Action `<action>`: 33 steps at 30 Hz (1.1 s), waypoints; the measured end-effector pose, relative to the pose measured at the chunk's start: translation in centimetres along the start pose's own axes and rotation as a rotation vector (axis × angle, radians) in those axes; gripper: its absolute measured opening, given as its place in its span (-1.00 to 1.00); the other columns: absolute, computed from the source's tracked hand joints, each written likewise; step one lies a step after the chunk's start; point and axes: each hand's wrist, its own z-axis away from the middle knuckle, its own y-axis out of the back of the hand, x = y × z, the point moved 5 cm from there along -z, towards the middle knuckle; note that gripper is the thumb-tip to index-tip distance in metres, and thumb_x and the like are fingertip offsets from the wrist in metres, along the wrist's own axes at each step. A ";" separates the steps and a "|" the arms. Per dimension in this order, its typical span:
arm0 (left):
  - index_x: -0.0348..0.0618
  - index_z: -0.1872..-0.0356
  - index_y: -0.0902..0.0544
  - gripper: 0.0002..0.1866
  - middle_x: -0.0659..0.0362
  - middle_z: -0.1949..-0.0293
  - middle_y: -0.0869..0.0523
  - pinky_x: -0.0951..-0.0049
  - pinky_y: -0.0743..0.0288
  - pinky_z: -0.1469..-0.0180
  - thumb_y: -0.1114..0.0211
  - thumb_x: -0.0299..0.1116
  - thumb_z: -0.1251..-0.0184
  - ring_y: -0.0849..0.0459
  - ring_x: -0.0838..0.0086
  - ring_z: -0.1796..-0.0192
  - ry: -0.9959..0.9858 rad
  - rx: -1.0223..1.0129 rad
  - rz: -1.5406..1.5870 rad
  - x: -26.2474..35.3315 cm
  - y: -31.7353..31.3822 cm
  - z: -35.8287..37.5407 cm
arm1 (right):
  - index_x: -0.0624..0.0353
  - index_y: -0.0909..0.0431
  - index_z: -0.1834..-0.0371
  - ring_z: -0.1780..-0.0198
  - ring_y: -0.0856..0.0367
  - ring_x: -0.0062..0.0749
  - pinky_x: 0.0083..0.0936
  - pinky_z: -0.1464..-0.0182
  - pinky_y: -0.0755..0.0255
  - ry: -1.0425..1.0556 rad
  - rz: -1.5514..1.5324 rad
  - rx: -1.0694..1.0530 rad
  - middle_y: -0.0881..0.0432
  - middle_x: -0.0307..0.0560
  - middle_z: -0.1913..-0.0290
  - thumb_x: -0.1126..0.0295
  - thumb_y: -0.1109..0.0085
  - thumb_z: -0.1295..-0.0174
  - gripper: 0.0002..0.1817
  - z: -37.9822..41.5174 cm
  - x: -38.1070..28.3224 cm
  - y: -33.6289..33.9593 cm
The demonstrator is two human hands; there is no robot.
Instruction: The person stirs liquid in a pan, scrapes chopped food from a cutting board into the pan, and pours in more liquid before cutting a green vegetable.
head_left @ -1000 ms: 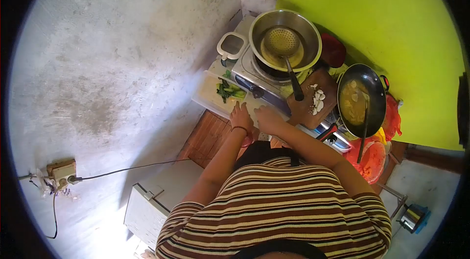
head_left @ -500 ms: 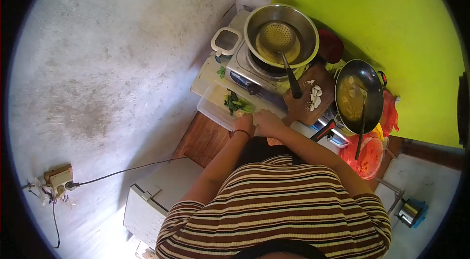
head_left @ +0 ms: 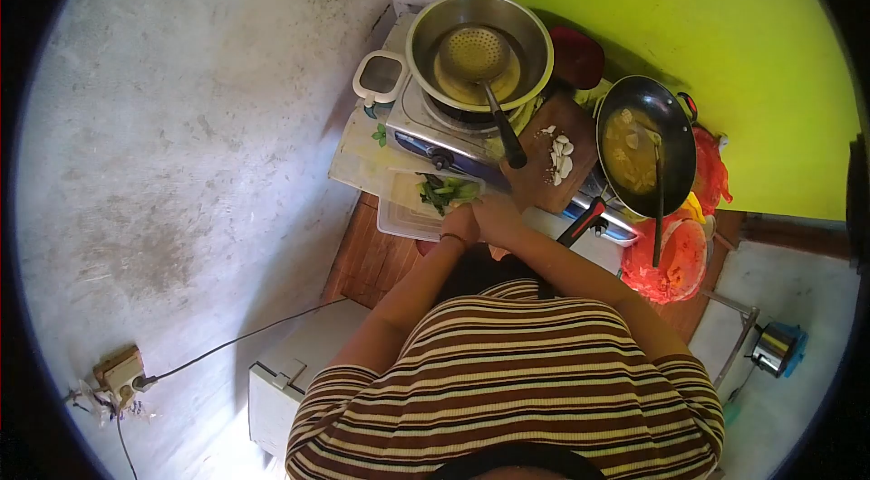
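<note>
Leafy greens (head_left: 439,192) stick out from between my hands, over a clear plastic container (head_left: 405,223). My left hand (head_left: 459,224) is closed around the lower end of the greens. Right beside it, touching, my right hand (head_left: 497,216) is also closed; its fingers face away from me, and what they hold is hidden. A wooden cutting board (head_left: 535,174) with pale peeled pieces (head_left: 561,158), perhaps garlic, lies just beyond my right hand.
On the stove (head_left: 426,137) sits a steel bowl (head_left: 538,31) with a skimmer (head_left: 475,52) in it. A wok (head_left: 634,154) holds yellowish liquid food and a ladle. Its handle (head_left: 582,222) points towards my right forearm. A red basket (head_left: 675,264) is at right.
The view has shifted, so the stove, bowl and wok appear further left and higher. Relative to the stove, the container and both hands sit further right. Both hands stay closed together.
</note>
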 end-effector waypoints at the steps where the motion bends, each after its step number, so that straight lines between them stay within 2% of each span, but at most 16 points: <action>1: -0.18 0.15 -0.59 -0.70 -0.08 0.12 -0.65 0.19 -0.53 0.05 -0.22 -0.29 -0.09 -0.65 0.06 0.09 -0.035 0.023 0.008 0.4 0.6 0.3 | 0.24 -0.55 0.24 0.12 -0.57 -0.06 -0.24 0.10 -0.45 -0.025 -0.009 0.014 -0.57 0.07 0.25 0.32 -0.16 0.02 -0.71 0.0 0.3 -0.2; 4: -0.12 0.12 -0.60 -0.70 -0.02 0.14 -0.67 0.18 -0.52 0.05 -0.21 -0.30 -0.10 -0.64 0.08 0.11 -0.083 0.082 0.047 0.8 2.5 1.1 | 0.22 -0.56 0.29 0.11 -0.56 -0.09 -0.24 0.09 -0.43 -0.012 -0.045 0.114 -0.59 0.05 0.28 0.37 -0.07 -0.05 -0.79 0.0 1.4 -1.1; 7: -0.07 0.11 -0.62 -0.70 0.03 0.16 -0.68 0.19 -0.51 0.03 -0.21 -0.29 -0.10 -0.64 0.10 0.12 -0.043 0.130 0.115 0.7 3.7 1.2 | 0.22 -0.57 0.27 0.09 -0.55 -0.09 -0.24 0.08 -0.43 0.070 -0.010 0.071 -0.59 0.07 0.25 0.43 -0.02 -0.07 -0.80 -0.1 1.5 -1.0; 9: -0.08 0.13 -0.62 -0.71 0.05 0.18 -0.69 0.20 -0.51 0.04 -0.22 -0.28 -0.10 -0.65 0.13 0.14 -0.058 0.184 0.145 1.8 4.7 1.6 | 0.22 -0.57 0.26 0.09 -0.55 -0.08 -0.23 0.06 -0.43 0.040 -0.065 0.047 -0.59 0.07 0.24 0.42 -0.04 -0.05 -0.79 -0.1 1.3 0.2; 12: -0.08 0.14 -0.63 -0.71 0.07 0.21 -0.70 0.22 -0.52 0.06 -0.21 -0.22 -0.13 -0.66 0.14 0.15 -0.094 0.155 0.035 5.4 7.8 3.2 | 0.22 -0.58 0.23 0.08 -0.55 -0.06 -0.22 0.04 -0.43 0.072 -0.132 0.058 -0.58 0.08 0.22 0.44 -0.09 -0.01 -0.76 1.1 1.2 3.3; 13: -0.07 0.15 -0.63 -0.72 0.06 0.23 -0.70 0.21 -0.52 0.10 -0.21 -0.22 -0.12 -0.66 0.13 0.17 -0.094 0.088 -0.004 6.3 8.3 3.5 | 0.22 -0.58 0.22 0.08 -0.55 -0.06 -0.22 0.03 -0.43 0.100 -0.152 0.070 -0.58 0.08 0.21 0.45 -0.11 0.01 -0.75 1.7 1.3 4.4; 15: -0.06 0.17 -0.63 -0.73 0.03 0.27 -0.70 0.18 -0.52 0.19 -0.22 -0.24 -0.09 -0.66 0.10 0.21 -0.084 -0.039 -0.092 8.3 9.1 4.1 | 0.23 -0.57 0.21 0.08 -0.55 -0.05 -0.21 0.03 -0.43 0.014 -0.202 0.040 -0.57 0.08 0.19 0.47 -0.14 0.05 -0.73 3.0 2.0 6.4; 19: -0.07 0.16 -0.61 -0.73 0.00 0.28 -0.69 0.16 -0.51 0.21 -0.18 -0.23 -0.14 -0.65 0.07 0.21 -0.247 -0.096 -0.155 15.6 10.6 4.9 | 0.26 -0.53 0.15 0.10 -0.55 -0.02 -0.21 0.06 -0.44 -0.073 -0.224 0.149 -0.55 0.09 0.19 0.50 -0.16 0.06 -0.67 7.4 4.7 10.0; 22: -0.11 0.14 -0.57 -0.74 -0.03 0.28 -0.67 0.12 -0.49 0.20 -0.16 -0.30 -0.14 -0.63 0.02 0.22 -0.427 -0.061 -0.150 21.9 10.4 5.3 | 0.27 -0.48 0.11 0.12 -0.53 -0.01 -0.23 0.09 -0.44 -0.164 -0.308 0.346 -0.54 0.10 0.21 0.50 -0.14 0.04 -0.65 11.5 7.9 11.9; 26: -0.19 0.05 -0.50 -0.64 -0.08 0.18 -0.59 0.13 -0.45 0.10 -0.18 -0.43 -0.06 -0.56 0.00 0.12 -0.732 0.047 -0.236 30.3 8.2 5.6 | 0.28 -0.45 0.08 0.14 -0.52 -0.01 -0.24 0.10 -0.44 -0.318 -0.315 0.573 -0.53 0.10 0.22 0.52 -0.10 0.02 -0.64 17.8 12.2 15.6; 29: -0.20 0.05 -0.50 -0.63 -0.06 0.16 -0.59 0.14 -0.43 0.07 -0.21 -0.42 -0.05 -0.55 0.02 0.09 -0.869 0.091 -0.169 36.4 5.9 6.3 | 0.29 -0.46 0.08 0.14 -0.52 -0.01 -0.23 0.09 -0.44 -0.406 -0.312 0.738 -0.53 0.11 0.22 0.53 -0.07 0.00 -0.66 22.6 16.0 17.5; 30: -0.18 0.03 -0.51 -0.61 0.03 0.14 -0.60 0.20 -0.44 0.09 -0.22 -0.38 -0.04 -0.59 0.12 0.11 -0.942 0.131 -0.195 38.1 4.6 6.2 | 0.29 -0.46 0.08 0.14 -0.52 -0.01 -0.23 0.09 -0.44 -0.428 -0.312 0.774 -0.53 0.11 0.21 0.53 -0.06 -0.01 -0.66 24.2 17.3 17.8; 33: -0.16 0.03 -0.51 -0.59 0.06 0.11 -0.60 0.19 -0.36 -0.03 -0.22 -0.38 -0.02 -0.56 0.17 0.04 -0.984 0.127 -0.245 43.2 1.1 6.9 | 0.29 -0.47 0.08 0.12 -0.52 -0.01 -0.24 0.07 -0.44 -0.506 -0.348 0.842 -0.53 0.12 0.20 0.53 -0.05 -0.04 -0.68 29.2 20.9 18.5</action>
